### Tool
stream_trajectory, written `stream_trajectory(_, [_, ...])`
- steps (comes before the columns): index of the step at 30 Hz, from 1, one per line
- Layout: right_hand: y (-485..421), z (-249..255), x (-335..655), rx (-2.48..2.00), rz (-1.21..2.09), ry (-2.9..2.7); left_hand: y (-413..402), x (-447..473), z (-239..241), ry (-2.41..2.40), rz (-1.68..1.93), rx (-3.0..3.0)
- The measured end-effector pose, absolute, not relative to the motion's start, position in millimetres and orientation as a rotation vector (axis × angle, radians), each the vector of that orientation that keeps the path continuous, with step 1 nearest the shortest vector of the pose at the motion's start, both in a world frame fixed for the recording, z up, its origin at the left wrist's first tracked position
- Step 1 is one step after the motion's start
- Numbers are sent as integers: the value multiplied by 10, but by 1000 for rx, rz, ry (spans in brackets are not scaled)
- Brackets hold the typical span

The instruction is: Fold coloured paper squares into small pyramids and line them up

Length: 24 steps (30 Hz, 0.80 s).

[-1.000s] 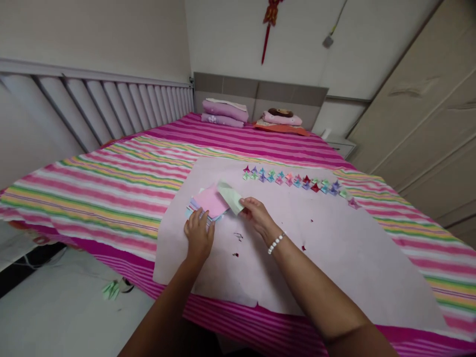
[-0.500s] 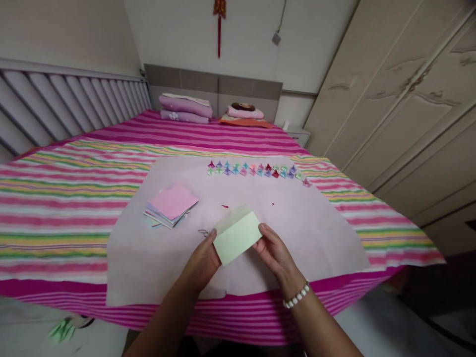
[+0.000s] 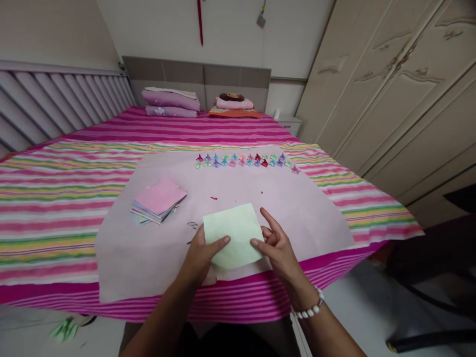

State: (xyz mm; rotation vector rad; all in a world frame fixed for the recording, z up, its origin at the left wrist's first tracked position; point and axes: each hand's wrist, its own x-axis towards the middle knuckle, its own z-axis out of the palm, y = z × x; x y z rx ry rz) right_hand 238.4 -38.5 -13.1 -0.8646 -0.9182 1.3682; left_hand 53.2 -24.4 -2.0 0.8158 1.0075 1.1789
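In the head view, a pale green sheet of paper is just below the centre of the frame, held between both hands. The left hand is clamped on its left edge, thumb across the front. The right hand pinches the lower right edge with the thumb on the front; its index finger points up, apart from the paper. A white beaded bracelet circles the right wrist. Left of centre lies a stack of coloured paper, pink on top, on a large pale mat spread over a striped bed cover. Two rows of small folded paper shapes line the mat's far edge, above centre. A wardrobe fills the upper right.
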Motion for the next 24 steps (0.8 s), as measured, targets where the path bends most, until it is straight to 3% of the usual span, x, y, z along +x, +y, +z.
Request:
stream_trajectory(8, [-497, -76, 2442, -1022, 1165, -1184, -320, 469, 107, 1033, 1233, 1149])
stream_trajectory(13, [-530, -65, 2455, -1119, 684, -1446, -352, 450, 47, 1021, 1242, 1346])
stream_trajectory(18, [-594, 0, 2428, -1132, 205, -1472, -433, 415, 67, 1295, 1532, 1426])
stream_trajectory(24, [-716, 33, 2335, -1047, -218, -1633, -502, 608, 42, 927, 774, 799])
